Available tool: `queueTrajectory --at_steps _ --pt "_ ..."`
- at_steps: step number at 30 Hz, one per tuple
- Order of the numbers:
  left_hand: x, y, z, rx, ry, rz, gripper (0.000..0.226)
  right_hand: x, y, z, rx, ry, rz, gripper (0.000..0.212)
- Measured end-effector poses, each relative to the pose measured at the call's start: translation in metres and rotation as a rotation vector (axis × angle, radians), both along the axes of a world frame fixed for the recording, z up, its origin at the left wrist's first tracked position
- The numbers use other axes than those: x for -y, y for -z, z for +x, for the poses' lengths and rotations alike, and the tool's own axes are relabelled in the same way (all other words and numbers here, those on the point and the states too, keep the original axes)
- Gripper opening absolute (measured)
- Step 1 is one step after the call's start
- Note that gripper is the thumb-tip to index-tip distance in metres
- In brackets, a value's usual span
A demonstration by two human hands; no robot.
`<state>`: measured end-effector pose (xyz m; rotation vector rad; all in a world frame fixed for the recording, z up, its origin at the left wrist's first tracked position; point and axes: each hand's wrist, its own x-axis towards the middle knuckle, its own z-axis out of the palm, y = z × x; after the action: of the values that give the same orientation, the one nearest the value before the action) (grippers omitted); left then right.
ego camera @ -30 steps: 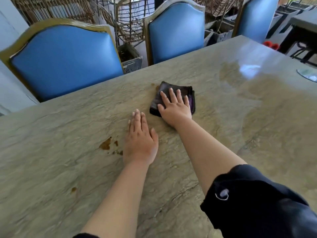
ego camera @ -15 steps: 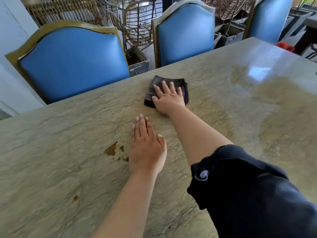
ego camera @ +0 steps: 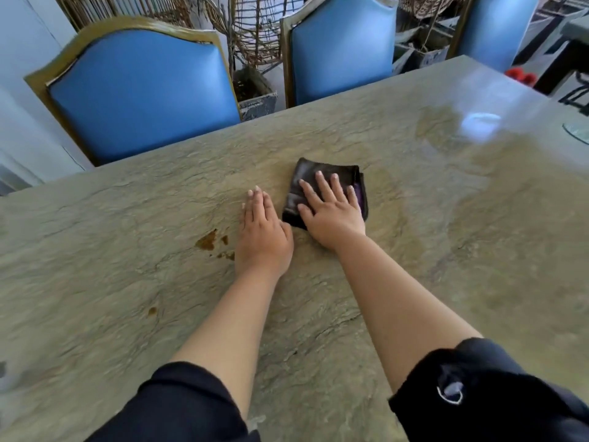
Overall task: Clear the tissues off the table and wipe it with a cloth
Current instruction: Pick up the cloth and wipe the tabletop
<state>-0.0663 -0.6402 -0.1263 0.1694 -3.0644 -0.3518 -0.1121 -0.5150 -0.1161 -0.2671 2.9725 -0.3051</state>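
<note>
A folded dark cloth (ego camera: 306, 177) with a purple edge lies on the greenish stone table (ego camera: 127, 282), near the middle. My right hand (ego camera: 331, 212) presses flat on the cloth, fingers spread. My left hand (ego camera: 261, 237) rests palm down on the bare table just left of the cloth, holding nothing. Brown stains (ego camera: 207, 240) mark the table left of my left hand, and a smaller spot (ego camera: 152, 311) sits nearer to me. No tissues are in view.
Three blue padded chairs (ego camera: 143, 90) stand along the far edge of the table. Wicker baskets and planters (ego camera: 255, 90) sit behind them. A wet sheen (ego camera: 478, 122) covers the table's right part. A round glass item (ego camera: 578, 132) shows at the right edge.
My right hand pushed the cloth away toward the far edge, then drew it back toward me, beside my left hand. My left hand stayed flat on the table.
</note>
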Motion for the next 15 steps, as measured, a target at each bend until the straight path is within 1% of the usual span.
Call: queueTrajectory --at_steps 2,4,5,8,9,10,11,13,14,15 --pt "0.0 -0.001 0.001 -0.001 0.005 0.003 0.062 -0.013 0.001 0.025 -0.026 -0.128 -0.021 0.054" --pt "0.001 -0.001 0.001 -0.007 0.007 -0.005 0.062 -0.039 0.003 0.04 -0.037 -0.148 -0.018 0.053" --pt "0.001 -0.001 0.001 -0.009 0.0 -0.007 0.061 -0.051 0.004 0.045 -0.039 -0.085 -0.005 0.054" --pt "-0.001 0.0 0.0 -0.011 -0.009 -0.02 0.06 -0.055 0.007 0.054 -0.019 0.273 0.018 0.056" --pt "-0.001 0.001 -0.001 -0.011 -0.011 -0.022 0.06 -0.044 0.007 0.058 -0.01 0.344 0.01 0.056" --pt "0.0 0.002 -0.002 -0.011 -0.012 -0.015 0.061 -0.031 0.006 0.064 -0.01 0.358 -0.003 0.057" --pt "0.001 0.004 -0.004 -0.01 -0.007 -0.001 0.061 -0.019 0.004 0.072 -0.02 0.315 -0.02 0.057" --pt "0.004 0.002 -0.006 0.001 0.001 0.062 0.06 -0.007 0.001 0.092 -0.018 0.127 -0.049 0.056" --pt "0.006 -0.002 -0.006 0.014 0.001 0.125 0.058 -0.009 -0.001 0.1 0.004 0.025 -0.078 0.056" --pt "0.008 -0.007 -0.006 0.035 -0.013 0.235 0.055 -0.014 -0.005 0.106 0.038 -0.055 -0.142 0.055"
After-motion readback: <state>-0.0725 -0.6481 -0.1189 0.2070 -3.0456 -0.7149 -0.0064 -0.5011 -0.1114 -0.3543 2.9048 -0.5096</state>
